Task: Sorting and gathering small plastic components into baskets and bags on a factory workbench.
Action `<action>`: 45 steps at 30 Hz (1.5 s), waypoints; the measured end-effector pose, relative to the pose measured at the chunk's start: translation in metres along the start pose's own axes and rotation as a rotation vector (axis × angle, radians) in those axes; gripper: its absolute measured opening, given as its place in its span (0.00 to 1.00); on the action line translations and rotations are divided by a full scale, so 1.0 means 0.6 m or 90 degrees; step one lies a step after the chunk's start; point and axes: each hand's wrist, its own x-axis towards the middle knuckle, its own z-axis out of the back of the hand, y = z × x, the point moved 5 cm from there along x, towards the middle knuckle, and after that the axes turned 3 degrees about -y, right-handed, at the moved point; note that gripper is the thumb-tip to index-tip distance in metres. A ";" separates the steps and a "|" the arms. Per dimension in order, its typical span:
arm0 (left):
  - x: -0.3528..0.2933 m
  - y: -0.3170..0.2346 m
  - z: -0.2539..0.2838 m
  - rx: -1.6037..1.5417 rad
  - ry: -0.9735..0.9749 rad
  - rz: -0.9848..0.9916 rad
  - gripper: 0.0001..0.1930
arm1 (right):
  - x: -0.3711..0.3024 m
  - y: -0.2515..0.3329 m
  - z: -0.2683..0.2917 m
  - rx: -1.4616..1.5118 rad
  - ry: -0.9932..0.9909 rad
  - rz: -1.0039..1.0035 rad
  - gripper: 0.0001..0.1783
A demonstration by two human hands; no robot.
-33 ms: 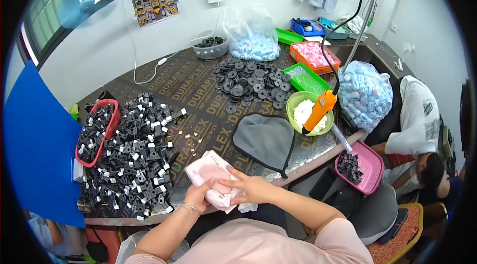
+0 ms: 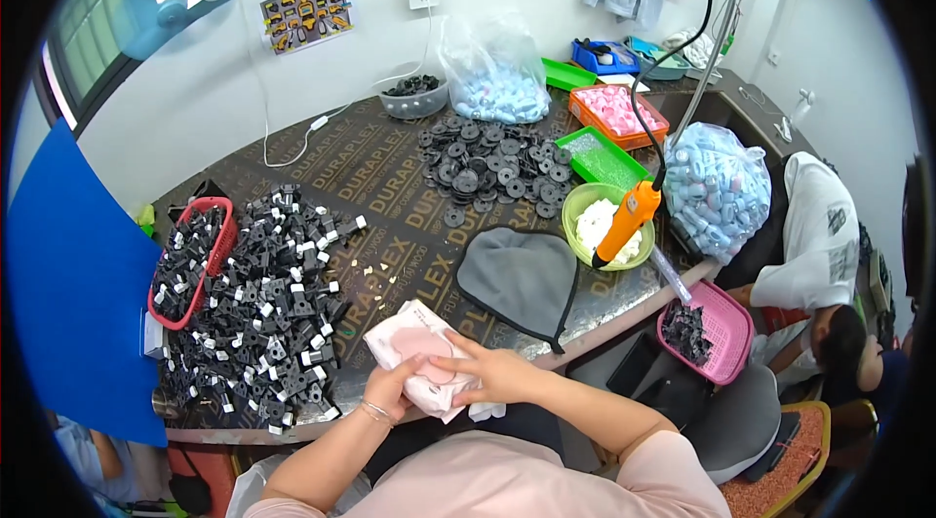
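Observation:
A soft pink-and-white wipes pack (image 2: 417, 325) is tilted at the table's front edge, between my two hands. My left hand (image 2: 392, 387) grips its near left side, the thumb lying across the top. My right hand (image 2: 499, 377) holds the right side, its fingers reaching over the pink patch on top. A bit of white tissue or cloth (image 2: 487, 411) shows below my right hand; whether it is joined to the pack I cannot tell. Just beyond the pack, to the right, lies a grey cloth piece with black edging (image 2: 519, 279).
Black-and-white plastic parts (image 2: 263, 313) are heaped at left beside a red basket (image 2: 226, 237). Black discs (image 2: 487, 167) lie farther back. An orange electric screwdriver (image 2: 629, 223) hangs above a green bowl (image 2: 577, 243). A pink basket (image 2: 736, 328) and a co-worker (image 2: 814, 226) are at right.

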 end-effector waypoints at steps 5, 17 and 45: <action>0.043 -0.044 -0.019 -0.157 0.073 0.016 0.24 | 0.009 -0.018 0.064 0.272 -0.239 0.129 0.34; 0.497 -0.487 -0.058 -0.308 -0.110 -0.328 0.21 | 0.006 -0.126 0.118 0.739 -0.297 -0.272 0.14; -0.050 -0.083 -0.209 0.170 0.337 -0.178 0.12 | -0.092 -0.016 0.088 0.652 -0.531 -0.021 0.09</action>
